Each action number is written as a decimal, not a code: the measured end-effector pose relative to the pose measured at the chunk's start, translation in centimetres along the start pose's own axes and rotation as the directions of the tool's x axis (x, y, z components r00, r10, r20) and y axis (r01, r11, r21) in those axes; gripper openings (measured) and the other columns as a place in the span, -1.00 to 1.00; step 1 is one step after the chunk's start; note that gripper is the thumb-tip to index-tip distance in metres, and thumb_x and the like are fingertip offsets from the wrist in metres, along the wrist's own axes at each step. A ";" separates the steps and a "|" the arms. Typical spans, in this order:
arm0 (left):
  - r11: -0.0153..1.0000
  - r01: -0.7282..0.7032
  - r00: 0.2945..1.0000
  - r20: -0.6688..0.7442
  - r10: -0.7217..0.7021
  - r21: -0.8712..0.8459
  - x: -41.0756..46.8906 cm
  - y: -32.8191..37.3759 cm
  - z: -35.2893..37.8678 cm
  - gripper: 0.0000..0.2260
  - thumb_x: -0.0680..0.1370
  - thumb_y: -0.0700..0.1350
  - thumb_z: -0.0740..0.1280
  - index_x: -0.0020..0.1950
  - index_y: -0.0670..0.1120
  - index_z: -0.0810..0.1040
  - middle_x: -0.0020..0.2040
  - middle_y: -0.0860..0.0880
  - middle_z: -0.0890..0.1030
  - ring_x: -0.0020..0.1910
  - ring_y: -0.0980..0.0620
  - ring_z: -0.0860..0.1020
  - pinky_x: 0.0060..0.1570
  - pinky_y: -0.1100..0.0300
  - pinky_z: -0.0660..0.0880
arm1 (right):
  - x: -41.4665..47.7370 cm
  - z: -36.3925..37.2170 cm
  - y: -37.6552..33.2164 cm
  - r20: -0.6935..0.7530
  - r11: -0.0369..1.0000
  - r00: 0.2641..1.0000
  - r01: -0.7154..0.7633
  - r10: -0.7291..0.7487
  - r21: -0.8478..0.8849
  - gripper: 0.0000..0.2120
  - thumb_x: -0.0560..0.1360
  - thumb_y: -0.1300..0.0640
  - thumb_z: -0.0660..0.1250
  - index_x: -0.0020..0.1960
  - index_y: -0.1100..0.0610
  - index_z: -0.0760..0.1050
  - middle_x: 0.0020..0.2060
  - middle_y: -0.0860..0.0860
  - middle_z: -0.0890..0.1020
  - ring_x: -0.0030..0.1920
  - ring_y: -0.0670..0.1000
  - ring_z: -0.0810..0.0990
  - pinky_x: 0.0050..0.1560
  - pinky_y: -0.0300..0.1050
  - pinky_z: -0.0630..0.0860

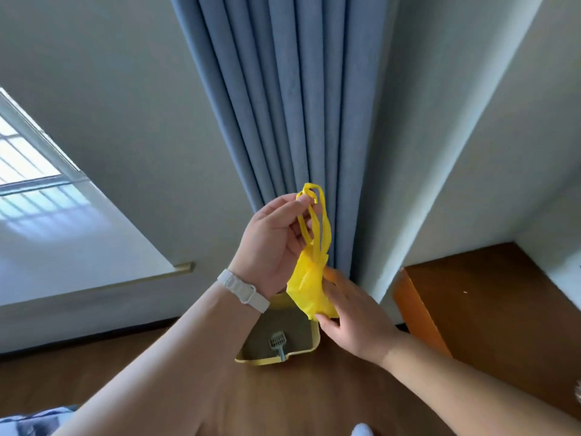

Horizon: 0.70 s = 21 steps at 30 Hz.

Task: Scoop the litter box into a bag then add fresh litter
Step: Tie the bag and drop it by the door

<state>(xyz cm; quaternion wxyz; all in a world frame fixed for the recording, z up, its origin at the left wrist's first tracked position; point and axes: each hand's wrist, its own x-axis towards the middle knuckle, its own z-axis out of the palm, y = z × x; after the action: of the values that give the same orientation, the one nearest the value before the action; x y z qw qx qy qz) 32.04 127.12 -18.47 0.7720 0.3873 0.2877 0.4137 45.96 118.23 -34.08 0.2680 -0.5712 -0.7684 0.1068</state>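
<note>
A crumpled yellow plastic bag hangs in the air above the litter box. My left hand pinches its thin handles at the top. My right hand holds the bag's lower part between thumb and fingers. Below them on the wooden floor sits a yellow litter box with grey-brown litter inside. A grey slotted scoop lies in the litter, its handle resting over the near rim. My left forearm hides part of the box.
Blue curtains hang behind the box in the room corner. A brown wooden cabinet stands to the right. A window and its white sill are at the left. The wooden floor stretches toward me.
</note>
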 end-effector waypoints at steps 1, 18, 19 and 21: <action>1.000 0.008 1.000 0.023 -0.008 0.002 -0.3 0.0 0.3 -0.89 0.54 -0.20 0.31 -0.14 -0.19 0.60 -0.22 -0.11 0.60 -0.24 -0.04 0.48 -0.14 0.09 0.48 | -0.3 -0.2 -0.3 0.000 1.000 1.000 -0.018 0.018 -0.003 -0.43 0.51 -0.06 0.30 0.46 -0.01 0.23 0.45 0.04 0.34 0.35 0.11 0.45 0.23 0.05 0.53; 0.949 0.314 0.804 0.519 -0.290 0.044 -11.2 -1.0 5.1 -0.84 0.59 -0.22 0.25 -0.13 -0.21 0.57 -0.24 -0.09 0.61 -0.27 0.00 0.56 -0.16 0.12 0.56 | -13.0 -0.8 -15.8 -0.388 0.848 0.788 -0.529 0.478 -0.031 -0.54 0.50 0.00 0.38 0.35 -0.01 0.33 0.19 -0.07 0.50 0.05 -0.06 0.55 -0.06 -0.29 0.53; 0.941 0.333 0.785 0.537 -0.309 0.054 -12.4 -1.6 5.8 -0.84 0.59 -0.22 0.25 -0.13 -0.21 0.57 -0.23 -0.10 0.62 -0.26 -0.01 0.56 -0.14 0.10 0.56 | -14.3 -0.9 -16.7 -0.400 0.828 0.768 -0.559 0.500 -0.039 -0.53 0.49 0.01 0.40 0.34 -0.02 0.33 0.18 -0.07 0.51 0.05 -0.08 0.54 -0.05 -0.33 0.49; 0.925 0.371 0.736 0.581 -0.346 0.081 -14.9 -2.7 7.5 -0.85 0.59 -0.22 0.26 -0.12 -0.22 0.58 -0.22 -0.11 0.61 -0.24 -0.02 0.56 -0.09 0.07 0.54 | -17.4 -1.3 -18.4 -0.432 0.788 0.720 -0.615 0.544 -0.032 -0.51 0.48 -0.01 0.42 0.35 -0.02 0.33 0.19 -0.06 0.52 0.07 -0.08 0.54 -0.02 -0.36 0.47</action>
<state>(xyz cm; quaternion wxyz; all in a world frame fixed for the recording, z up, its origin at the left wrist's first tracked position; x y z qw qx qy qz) 31.61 110.63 -14.90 0.8952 0.4173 0.0967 0.1233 35.10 95.80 -29.36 0.3214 -0.8134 -0.4848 -0.0007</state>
